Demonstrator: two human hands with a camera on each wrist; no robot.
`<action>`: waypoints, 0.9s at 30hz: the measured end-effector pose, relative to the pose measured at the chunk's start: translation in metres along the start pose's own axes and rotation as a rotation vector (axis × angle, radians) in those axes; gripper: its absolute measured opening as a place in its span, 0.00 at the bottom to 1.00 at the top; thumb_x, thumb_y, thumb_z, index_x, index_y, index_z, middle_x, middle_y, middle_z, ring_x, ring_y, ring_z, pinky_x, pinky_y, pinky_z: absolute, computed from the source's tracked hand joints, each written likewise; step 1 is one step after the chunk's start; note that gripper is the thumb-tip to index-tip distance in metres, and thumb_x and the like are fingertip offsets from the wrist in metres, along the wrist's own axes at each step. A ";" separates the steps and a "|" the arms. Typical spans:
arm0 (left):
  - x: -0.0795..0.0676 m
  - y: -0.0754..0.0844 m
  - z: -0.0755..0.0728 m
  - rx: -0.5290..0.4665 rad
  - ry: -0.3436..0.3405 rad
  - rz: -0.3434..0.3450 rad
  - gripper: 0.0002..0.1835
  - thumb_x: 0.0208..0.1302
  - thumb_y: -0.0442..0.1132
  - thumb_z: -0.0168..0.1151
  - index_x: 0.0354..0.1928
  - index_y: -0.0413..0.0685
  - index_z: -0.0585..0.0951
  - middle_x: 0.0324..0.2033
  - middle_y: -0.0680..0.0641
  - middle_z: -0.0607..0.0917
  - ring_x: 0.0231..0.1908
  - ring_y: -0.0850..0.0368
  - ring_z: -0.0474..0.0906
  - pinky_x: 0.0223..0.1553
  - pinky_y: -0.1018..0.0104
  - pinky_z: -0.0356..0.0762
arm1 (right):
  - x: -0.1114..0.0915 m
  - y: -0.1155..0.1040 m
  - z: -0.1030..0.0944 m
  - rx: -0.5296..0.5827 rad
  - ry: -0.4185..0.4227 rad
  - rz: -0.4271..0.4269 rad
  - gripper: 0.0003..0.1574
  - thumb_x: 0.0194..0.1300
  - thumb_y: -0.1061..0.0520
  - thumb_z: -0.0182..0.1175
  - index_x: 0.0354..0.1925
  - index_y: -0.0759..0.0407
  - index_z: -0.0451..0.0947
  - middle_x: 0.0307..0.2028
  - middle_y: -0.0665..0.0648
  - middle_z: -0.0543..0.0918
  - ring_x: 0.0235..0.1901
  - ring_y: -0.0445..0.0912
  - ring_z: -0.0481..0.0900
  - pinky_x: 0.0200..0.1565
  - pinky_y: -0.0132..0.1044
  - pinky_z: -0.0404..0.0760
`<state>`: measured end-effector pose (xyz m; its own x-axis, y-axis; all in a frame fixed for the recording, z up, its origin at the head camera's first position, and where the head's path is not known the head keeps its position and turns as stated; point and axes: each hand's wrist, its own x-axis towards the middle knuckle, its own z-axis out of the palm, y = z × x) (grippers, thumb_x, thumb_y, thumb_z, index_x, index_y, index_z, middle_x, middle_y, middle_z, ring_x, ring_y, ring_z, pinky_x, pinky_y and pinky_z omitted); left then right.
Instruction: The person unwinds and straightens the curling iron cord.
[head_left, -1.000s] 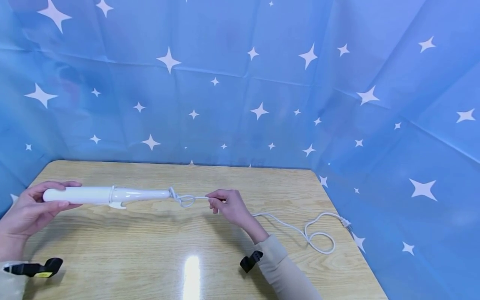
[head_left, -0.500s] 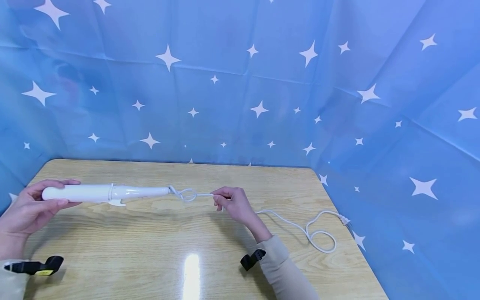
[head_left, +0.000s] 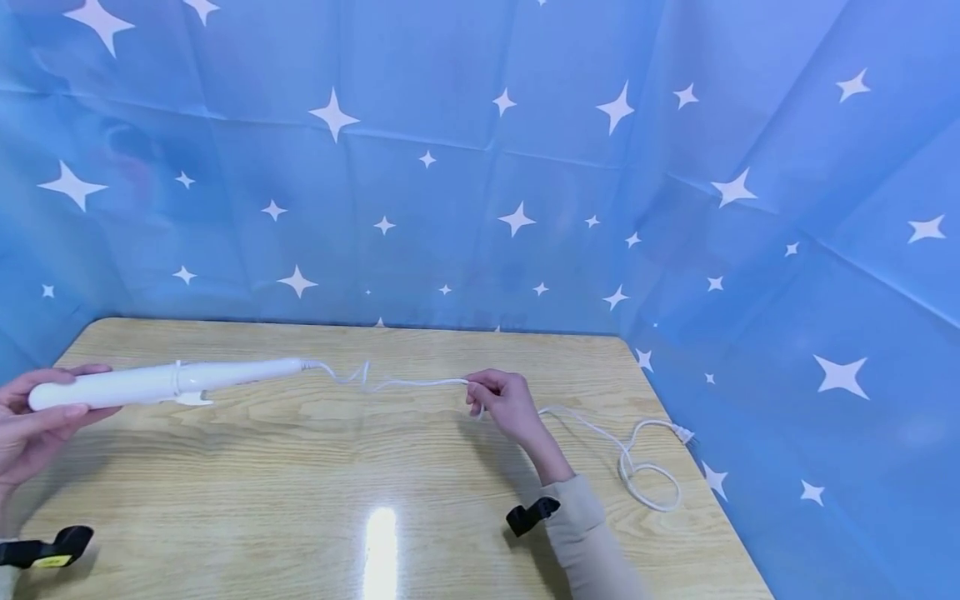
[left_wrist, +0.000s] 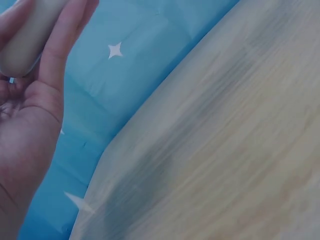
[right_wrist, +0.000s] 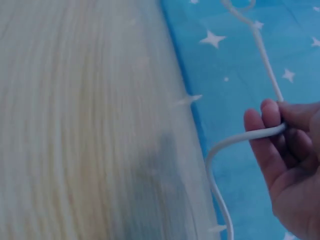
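At the left of the head view, my left hand [head_left: 41,429] holds a white curling iron [head_left: 142,383] by its thick rounded end, thumb below and fingers above. The iron is raised over the table, its tapered end pointing right and a small lever underneath. From that end a white power cord [head_left: 420,382] runs kinked through the air to my right hand [head_left: 513,410], which pinches it between thumb and fingers. The right wrist view shows the cord [right_wrist: 250,135] bending at the fingertips. In the left wrist view the iron's rounded end [left_wrist: 22,50] lies between the fingers.
Beyond my right hand the cord's remainder lies on the wooden table [head_left: 300,483] in a loop, with the plug [head_left: 683,434] at the right edge. A blue star-patterned curtain [head_left: 450,183] hangs behind and at the sides.
My right hand has moved right and the left hand further left with the curling iron. The cord between them has stretched out, and its round loop has narrowed to a kink.
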<state>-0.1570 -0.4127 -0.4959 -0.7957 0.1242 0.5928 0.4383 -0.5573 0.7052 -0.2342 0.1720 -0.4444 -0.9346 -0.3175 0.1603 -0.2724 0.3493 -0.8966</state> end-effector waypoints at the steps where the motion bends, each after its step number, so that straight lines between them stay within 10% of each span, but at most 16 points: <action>1: -0.002 0.001 -0.003 -0.025 -0.015 0.010 0.22 0.68 0.09 0.41 0.58 0.22 0.76 0.62 0.36 0.79 0.63 0.48 0.76 0.55 0.52 0.84 | 0.000 0.001 -0.002 0.005 -0.006 0.003 0.13 0.76 0.65 0.58 0.52 0.70 0.84 0.30 0.63 0.85 0.25 0.54 0.83 0.32 0.54 0.88; 13: -0.004 0.008 -0.011 -0.098 -0.060 0.011 0.22 0.67 0.08 0.38 0.59 0.20 0.73 0.64 0.33 0.77 0.65 0.45 0.75 0.58 0.48 0.81 | 0.001 -0.001 0.015 0.008 -0.220 -0.049 0.13 0.75 0.67 0.58 0.53 0.73 0.82 0.35 0.63 0.87 0.30 0.51 0.85 0.37 0.58 0.87; 21: -0.001 0.014 -0.004 -0.040 -0.040 0.009 0.23 0.66 0.07 0.39 0.58 0.21 0.75 0.63 0.34 0.78 0.63 0.47 0.77 0.55 0.50 0.84 | 0.005 -0.004 0.028 -0.122 -0.226 -0.052 0.14 0.76 0.61 0.59 0.53 0.66 0.85 0.46 0.59 0.88 0.43 0.47 0.85 0.43 0.36 0.87; 27: 0.002 0.013 0.001 -0.106 -0.087 0.027 0.22 0.67 0.07 0.38 0.58 0.18 0.72 0.64 0.32 0.76 0.65 0.45 0.75 0.57 0.48 0.82 | 0.014 -0.024 0.049 -0.139 -0.216 -0.146 0.16 0.75 0.62 0.60 0.57 0.68 0.82 0.52 0.65 0.86 0.49 0.53 0.85 0.53 0.39 0.86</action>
<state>-0.1528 -0.4191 -0.4848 -0.7427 0.1761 0.6461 0.4092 -0.6444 0.6460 -0.2292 0.1160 -0.4410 -0.8169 -0.5485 0.1784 -0.4429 0.3984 -0.8032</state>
